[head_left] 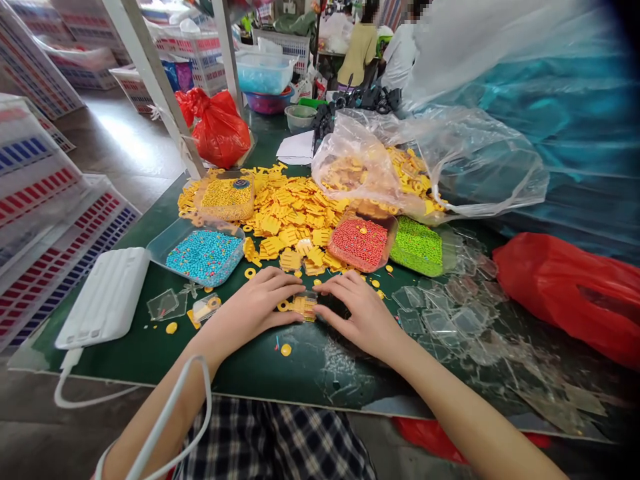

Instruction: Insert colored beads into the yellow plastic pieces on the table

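Observation:
My left hand (255,303) and my right hand (357,313) rest on the green table (150,347), fingertips pinched from both sides on a small yellow plastic piece under a clear cover (304,305). A big heap of yellow plastic pieces (290,217) lies just beyond my hands. Around it stand trays of beads: blue (204,257), yellow (227,195), red (359,241) and green (417,247). Several clear plastic covers (450,320) lie spread to the right of my right hand. Loose yellow bits (285,349) lie near my wrists.
A white power bank (105,297) with a cable lies at the left table edge. Red bags sit at the back (220,130) and at the right (570,293). A clear bag (430,167) holds more yellow pieces. Two people sit at the far back (380,50). Crates stand on the left.

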The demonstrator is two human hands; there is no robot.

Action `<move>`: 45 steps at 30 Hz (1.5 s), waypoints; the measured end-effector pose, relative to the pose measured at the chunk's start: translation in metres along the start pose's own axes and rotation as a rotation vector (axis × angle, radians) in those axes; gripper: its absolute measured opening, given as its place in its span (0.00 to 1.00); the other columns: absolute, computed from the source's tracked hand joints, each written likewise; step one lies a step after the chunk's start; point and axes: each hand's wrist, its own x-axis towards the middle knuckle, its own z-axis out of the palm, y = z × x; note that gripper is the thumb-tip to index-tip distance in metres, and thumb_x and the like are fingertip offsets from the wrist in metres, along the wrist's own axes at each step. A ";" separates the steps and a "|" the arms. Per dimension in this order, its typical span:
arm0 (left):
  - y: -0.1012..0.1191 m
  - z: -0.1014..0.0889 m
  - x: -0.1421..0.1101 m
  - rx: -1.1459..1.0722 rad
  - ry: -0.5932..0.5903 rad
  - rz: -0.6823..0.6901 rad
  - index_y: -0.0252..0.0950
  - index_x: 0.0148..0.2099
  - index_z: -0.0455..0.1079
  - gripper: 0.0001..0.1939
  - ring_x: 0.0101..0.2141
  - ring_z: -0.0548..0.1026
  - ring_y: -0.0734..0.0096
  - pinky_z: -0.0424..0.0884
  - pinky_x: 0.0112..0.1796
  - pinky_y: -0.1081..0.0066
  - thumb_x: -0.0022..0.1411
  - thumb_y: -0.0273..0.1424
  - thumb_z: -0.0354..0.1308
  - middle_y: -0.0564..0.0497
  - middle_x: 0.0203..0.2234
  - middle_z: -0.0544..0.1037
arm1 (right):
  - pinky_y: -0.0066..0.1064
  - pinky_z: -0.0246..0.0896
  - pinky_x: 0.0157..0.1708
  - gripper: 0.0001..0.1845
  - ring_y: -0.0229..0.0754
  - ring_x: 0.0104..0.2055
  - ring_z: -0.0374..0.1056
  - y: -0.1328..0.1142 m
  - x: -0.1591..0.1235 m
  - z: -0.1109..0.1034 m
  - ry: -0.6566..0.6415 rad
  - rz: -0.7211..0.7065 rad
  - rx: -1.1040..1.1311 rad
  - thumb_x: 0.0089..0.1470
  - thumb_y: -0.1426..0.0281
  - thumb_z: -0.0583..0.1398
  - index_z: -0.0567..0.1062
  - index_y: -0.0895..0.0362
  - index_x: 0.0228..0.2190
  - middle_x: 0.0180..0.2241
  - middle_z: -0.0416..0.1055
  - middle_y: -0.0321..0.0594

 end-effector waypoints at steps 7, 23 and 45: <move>0.000 0.003 0.001 0.054 -0.083 -0.016 0.35 0.48 0.74 0.21 0.47 0.69 0.59 0.69 0.49 0.60 0.60 0.44 0.61 0.45 0.48 0.76 | 0.44 0.65 0.43 0.18 0.49 0.44 0.65 0.004 -0.004 0.002 -0.069 -0.096 -0.156 0.57 0.60 0.61 0.74 0.58 0.45 0.41 0.72 0.46; -0.001 0.002 -0.003 0.006 -0.130 -0.093 0.39 0.52 0.74 0.20 0.48 0.69 0.59 0.67 0.50 0.59 0.62 0.44 0.59 0.46 0.48 0.75 | 0.42 0.65 0.40 0.17 0.48 0.40 0.65 0.006 -0.005 0.005 -0.086 -0.087 -0.184 0.57 0.60 0.60 0.76 0.58 0.44 0.38 0.72 0.45; 0.006 -0.002 0.000 -0.056 0.105 0.062 0.39 0.48 0.74 0.16 0.45 0.72 0.62 0.68 0.47 0.61 0.59 0.41 0.63 0.48 0.42 0.78 | 0.34 0.64 0.26 0.12 0.42 0.27 0.66 -0.025 0.008 -0.005 -0.004 0.196 0.335 0.54 0.55 0.61 0.74 0.51 0.32 0.27 0.73 0.35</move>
